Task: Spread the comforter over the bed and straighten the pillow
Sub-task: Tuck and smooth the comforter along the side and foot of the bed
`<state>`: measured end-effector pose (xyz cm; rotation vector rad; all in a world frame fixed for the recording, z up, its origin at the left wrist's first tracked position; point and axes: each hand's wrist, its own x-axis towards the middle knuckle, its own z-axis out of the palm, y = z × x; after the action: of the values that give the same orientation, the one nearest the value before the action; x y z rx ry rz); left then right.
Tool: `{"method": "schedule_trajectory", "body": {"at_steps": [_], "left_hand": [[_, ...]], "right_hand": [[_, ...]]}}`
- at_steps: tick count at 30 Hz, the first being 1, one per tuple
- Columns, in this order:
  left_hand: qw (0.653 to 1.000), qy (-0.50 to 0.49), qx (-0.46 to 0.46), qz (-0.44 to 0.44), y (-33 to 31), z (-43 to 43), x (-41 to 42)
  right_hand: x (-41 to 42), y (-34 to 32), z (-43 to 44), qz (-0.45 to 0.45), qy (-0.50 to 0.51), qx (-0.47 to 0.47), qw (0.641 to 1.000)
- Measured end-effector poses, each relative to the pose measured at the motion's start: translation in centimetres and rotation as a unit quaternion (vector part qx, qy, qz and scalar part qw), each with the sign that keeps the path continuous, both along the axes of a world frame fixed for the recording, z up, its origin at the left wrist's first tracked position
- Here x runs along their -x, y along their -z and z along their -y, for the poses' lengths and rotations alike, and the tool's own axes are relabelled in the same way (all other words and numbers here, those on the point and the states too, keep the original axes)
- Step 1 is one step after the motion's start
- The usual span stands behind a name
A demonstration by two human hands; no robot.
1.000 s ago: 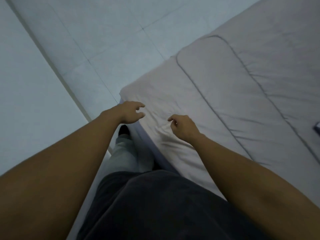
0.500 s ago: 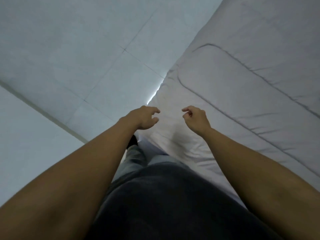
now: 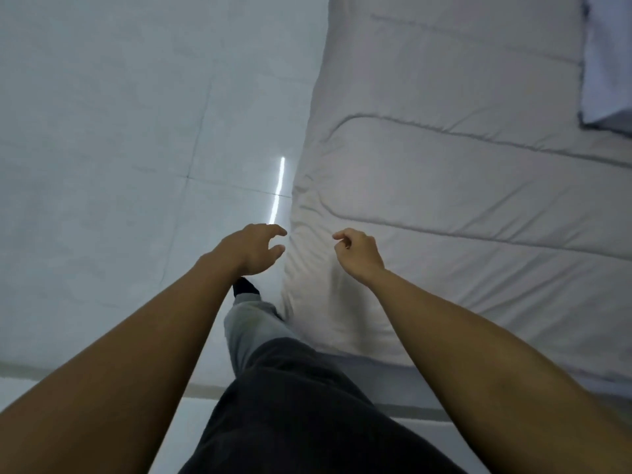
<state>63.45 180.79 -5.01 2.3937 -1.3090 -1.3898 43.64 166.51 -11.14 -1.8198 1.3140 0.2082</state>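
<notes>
A pale grey quilted comforter [image 3: 461, 186] covers the bed on the right, its corner hanging over the near left edge. My left hand [image 3: 254, 249] hovers just left of that corner, fingers curled apart, holding nothing. My right hand [image 3: 357, 251] is above the comforter's corner with fingers loosely curled and nothing in it. A bluish-white cloth, maybe the pillow or sheet [image 3: 605, 63], shows at the top right edge. I cannot tell which it is.
White tiled floor [image 3: 119, 148] fills the left half, with a bright streak of reflected light [image 3: 278, 186] beside the bed. My leg in grey trousers and a dark sock [image 3: 244, 289] stands next to the bed's corner.
The view has swung round, so the bed now runs up the right side. Both hands stayed in front of me near the comforter's corner, holding nothing.
</notes>
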Motion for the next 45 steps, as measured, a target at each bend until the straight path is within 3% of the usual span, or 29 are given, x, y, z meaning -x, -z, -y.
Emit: {"method": "schedule_trajectory", "body": {"at_steps": [9, 22, 36, 45], "left_hand": [[0.983, 0.178, 0.031, 0.039, -2.7, 12.8, -12.8], [0.940, 0.321, 0.088, 0.068, -7.6, 30.8, -30.0], [0.920, 0.377, 0.091, 0.059, -10.2, 49.3, -51.0], [0.915, 0.380, 0.122, 0.060, -9.8, 66.7, -59.9]], "right_hand": [[-9.6, -1.5, 5.3, 0.010, 0.177, 0.031, 0.984], [-27.1, -7.6, 17.0, 0.070, 0.277, 0.091, 0.954], [-48.9, -11.0, 30.2, 0.077, 0.340, 0.086, 0.933], [-57.8, -9.0, 48.2, 0.075, 0.373, 0.084, 0.921]]}}
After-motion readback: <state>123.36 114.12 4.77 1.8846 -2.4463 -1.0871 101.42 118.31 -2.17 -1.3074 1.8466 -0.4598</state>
